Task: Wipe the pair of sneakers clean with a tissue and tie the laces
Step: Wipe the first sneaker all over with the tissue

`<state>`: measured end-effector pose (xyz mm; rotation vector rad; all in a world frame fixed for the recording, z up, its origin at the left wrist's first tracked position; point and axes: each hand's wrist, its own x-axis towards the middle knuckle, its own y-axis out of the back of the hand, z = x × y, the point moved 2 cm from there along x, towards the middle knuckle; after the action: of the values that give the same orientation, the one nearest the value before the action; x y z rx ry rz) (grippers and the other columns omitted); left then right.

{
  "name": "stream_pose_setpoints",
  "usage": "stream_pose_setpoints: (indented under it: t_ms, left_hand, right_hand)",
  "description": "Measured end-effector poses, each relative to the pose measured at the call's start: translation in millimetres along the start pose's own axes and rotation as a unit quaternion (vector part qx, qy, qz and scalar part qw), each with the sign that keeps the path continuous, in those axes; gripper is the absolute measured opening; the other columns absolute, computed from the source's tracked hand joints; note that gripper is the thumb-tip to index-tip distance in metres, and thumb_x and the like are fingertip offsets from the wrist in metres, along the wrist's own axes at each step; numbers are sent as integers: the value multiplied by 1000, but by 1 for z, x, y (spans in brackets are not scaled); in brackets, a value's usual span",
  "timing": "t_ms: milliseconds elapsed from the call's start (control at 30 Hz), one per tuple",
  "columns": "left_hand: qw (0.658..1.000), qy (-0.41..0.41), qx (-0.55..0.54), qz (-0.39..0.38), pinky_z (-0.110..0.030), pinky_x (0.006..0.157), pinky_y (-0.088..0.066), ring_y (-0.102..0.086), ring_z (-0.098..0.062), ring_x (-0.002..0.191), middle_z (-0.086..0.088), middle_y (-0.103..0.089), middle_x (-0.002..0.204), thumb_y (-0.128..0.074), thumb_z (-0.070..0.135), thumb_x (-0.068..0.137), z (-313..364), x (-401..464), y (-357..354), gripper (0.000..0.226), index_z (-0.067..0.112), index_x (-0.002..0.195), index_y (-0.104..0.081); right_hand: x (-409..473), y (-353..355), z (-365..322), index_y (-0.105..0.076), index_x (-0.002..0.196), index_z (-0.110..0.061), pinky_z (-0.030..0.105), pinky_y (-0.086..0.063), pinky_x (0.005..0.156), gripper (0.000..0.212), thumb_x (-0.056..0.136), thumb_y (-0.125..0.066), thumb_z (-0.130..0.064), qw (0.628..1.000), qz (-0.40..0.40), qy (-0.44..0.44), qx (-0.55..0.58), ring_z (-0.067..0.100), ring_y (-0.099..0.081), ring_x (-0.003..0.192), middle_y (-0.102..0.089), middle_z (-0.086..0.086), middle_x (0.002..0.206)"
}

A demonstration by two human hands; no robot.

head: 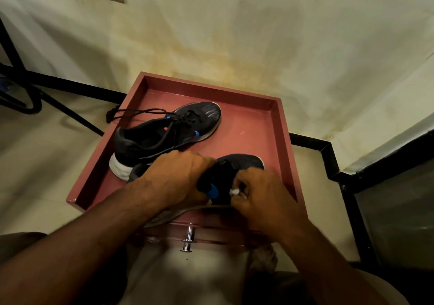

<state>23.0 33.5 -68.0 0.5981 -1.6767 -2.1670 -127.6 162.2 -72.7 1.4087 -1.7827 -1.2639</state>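
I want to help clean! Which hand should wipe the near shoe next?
The right hand: it already pinches the white tissue against the near sneaker, while the left hand grips that sneaker, steadying it.

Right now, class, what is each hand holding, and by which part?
The left hand grips the near sneaker around its upper. The right hand pinches a small white tissue wad in its fingers against that sneaker's side.

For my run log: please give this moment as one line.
left hand holds near sneaker | right hand pinches tissue | far sneaker laces untied
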Motion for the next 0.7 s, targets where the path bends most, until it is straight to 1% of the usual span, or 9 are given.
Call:
stream_pose_setpoints:
  t_ms: [100,133,300,333,400,467,600,633,700]
  left_hand:
    - [999,10,-34,-2,-40,86,-59,-69,-17,105,12,-72,118,-71,71,69,-1,2,8,76,42,137,-52]
    - [999,9,-43,-6,-39,88,-58,-69,-16,107,12,-72,119,-71,72,69,-1,2,10,78,41,138,-52]
    - [994,1,-103,-33,-35,90,-56,-67,-7,100,14,-72,113,-74,65,78,-4,-2,18,63,35,133,-61]
    - [993,4,-113,-35,-36,91,-56,-67,-7,101,14,-72,114,-73,66,79,-6,-1,18,62,36,132,-61]
    - [991,10,-126,-42,-38,90,-57,-68,-8,100,15,-72,113,-70,70,79,-9,1,19,61,38,131,-61]
    - [991,11,-124,-47,-37,86,-58,-67,-6,95,16,-72,107,-68,72,79,-9,3,16,59,39,128,-61]
    - [994,13,-101,-34,-31,76,-54,-65,-6,85,13,-69,96,-62,72,83,-9,7,10,50,37,118,-64]
    - [994,17,-101,-27,-31,77,-53,-66,-7,88,13,-70,98,-60,73,84,-10,8,10,50,37,119,-65]
    - [992,27,-117,-27,-33,82,-55,-67,-7,90,14,-72,100,-57,72,87,-12,11,11,48,38,120,-66]
  right_hand:
    - [16,22,24,-66,90,-18,20,-32,61,10,85,-74,-16,984,165,-24,-58,13,-53,76,-57,-3,89]
    - [17,26,27,-66,87,-18,21,-33,61,10,84,-75,-15,979,193,-22,-52,13,-53,74,-58,-4,87]
    - [-2,14,8,-65,85,-25,16,-48,66,12,85,-74,-17,988,138,50,47,1,-59,77,-61,-12,87]
    - [1,16,12,-66,85,-25,18,-50,65,12,84,-75,-17,985,155,46,58,1,-60,76,-63,-12,86]
    - [10,23,25,-66,80,-25,32,-56,64,12,83,-74,-18,977,202,6,71,4,-62,71,-65,-12,81]
    - [14,24,27,-65,78,-26,38,-57,65,11,82,-74,-20,975,207,-19,77,5,-64,69,-67,-12,76]
    - [0,9,4,-69,83,-29,25,-58,62,11,83,-77,-21,982,120,6,144,4,-67,72,-69,-12,77]
    - [0,8,4,-68,83,-29,23,-55,61,12,84,-77,-20,985,118,10,129,5,-65,72,-67,-12,79]
    - [10,11,13,-63,81,-27,20,-43,60,16,84,-75,-17,983,171,6,60,6,-58,75,-62,-12,81]
